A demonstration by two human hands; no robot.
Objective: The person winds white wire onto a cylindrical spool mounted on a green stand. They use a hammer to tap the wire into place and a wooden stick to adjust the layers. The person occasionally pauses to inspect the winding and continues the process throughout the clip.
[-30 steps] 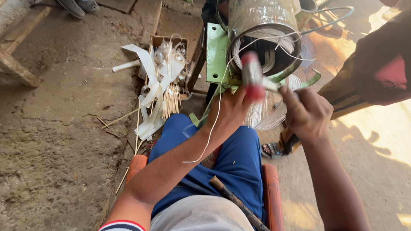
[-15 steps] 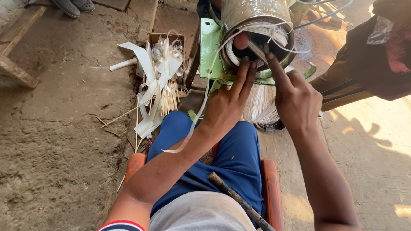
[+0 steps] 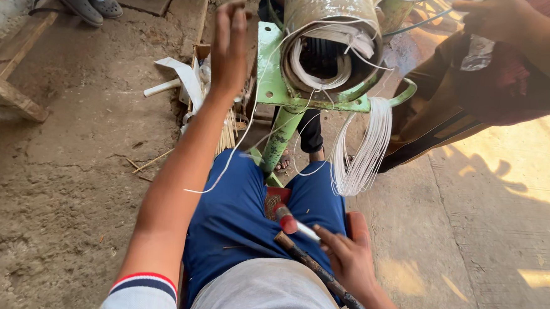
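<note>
My left hand [image 3: 229, 42] is raised and blurred, left of a metal motor cylinder [image 3: 332, 26] whose mouth is packed with white wire coils. A thin white wire [image 3: 242, 131] trails from that hand down along my forearm, and the fingers seem closed on it. My right hand [image 3: 348, 258] is low over my lap and pinches the white end of a red-handled tool [image 3: 289, 222]. A dark rod [image 3: 310, 263] lies across my blue trousers under that hand. A bundle of white wire loops [image 3: 366, 147] hangs from the cylinder's green frame [image 3: 272, 66].
Another person stands at the right in brown trousers [image 3: 440, 113], a hand [image 3: 492, 18] holding a clear object. Scraps of white strips and sticks [image 3: 194, 87] lie in a box to the left. A wooden bench leg [image 3: 8, 93] and someone's sandalled feet [image 3: 82, 0] are at far left.
Both hands have left the cylinder's mouth. My left hand swung up and to the left with the wire. My right hand dropped to my lap with the red-handled tool.
</note>
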